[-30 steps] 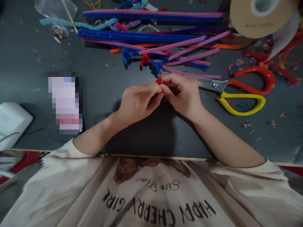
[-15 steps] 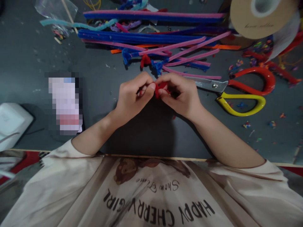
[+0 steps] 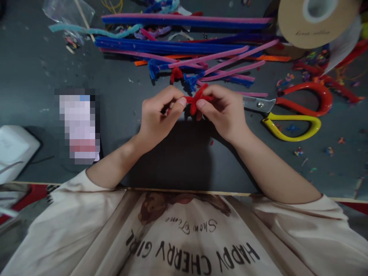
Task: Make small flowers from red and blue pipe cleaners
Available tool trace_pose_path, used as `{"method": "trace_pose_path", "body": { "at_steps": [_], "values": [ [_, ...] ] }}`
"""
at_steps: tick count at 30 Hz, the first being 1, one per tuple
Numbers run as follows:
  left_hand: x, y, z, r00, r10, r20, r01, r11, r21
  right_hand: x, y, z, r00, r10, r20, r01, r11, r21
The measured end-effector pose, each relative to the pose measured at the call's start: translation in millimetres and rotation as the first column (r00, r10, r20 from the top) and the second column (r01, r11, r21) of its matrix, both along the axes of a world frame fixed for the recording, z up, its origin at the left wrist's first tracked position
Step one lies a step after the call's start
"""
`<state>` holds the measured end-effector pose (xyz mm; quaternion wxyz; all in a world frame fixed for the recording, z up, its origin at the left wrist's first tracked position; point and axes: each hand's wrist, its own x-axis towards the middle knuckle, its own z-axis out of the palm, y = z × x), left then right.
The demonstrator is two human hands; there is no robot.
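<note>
A short red pipe cleaner (image 3: pixel 195 101), bent into small loops, is pinched between both hands above the dark table (image 3: pixel 120 99). My left hand (image 3: pixel 158 115) grips its left end with thumb and forefinger. My right hand (image 3: pixel 222 111) holds its right part, fingers curled around it. Part of the red piece is hidden inside the fingers.
Long blue, pink and purple pipe cleaners (image 3: pixel 184 46) lie in a heap just beyond the hands. Scissors with a red and yellow handle (image 3: pixel 296 111) rest to the right. A ribbon spool (image 3: pixel 316 21) stands at the top right, a white object (image 3: pixel 14 149) at the left edge.
The hands have shifted slightly up and apart, drawing the red pipe cleaner out between them; more of it shows now than a second ago.
</note>
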<state>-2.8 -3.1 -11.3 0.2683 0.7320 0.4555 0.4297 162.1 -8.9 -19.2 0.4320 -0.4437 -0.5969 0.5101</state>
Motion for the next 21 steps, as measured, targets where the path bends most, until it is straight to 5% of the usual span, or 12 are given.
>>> {"method": "trace_pose_path", "body": {
  "at_steps": [13,21],
  "values": [
    [-2.0,0.3,1.8,0.994,-0.110,0.017,0.111,0.987,-0.119,2.3,-0.6,1.9,1.000,0.012,0.027,-0.011,1.000,-0.025],
    [-1.3,0.7,0.8,0.977,-0.213,-0.002,0.213,0.977,-0.012,3.1,0.2,2.3,0.999,-0.026,0.036,0.027,0.999,-0.021]
  ]
}}
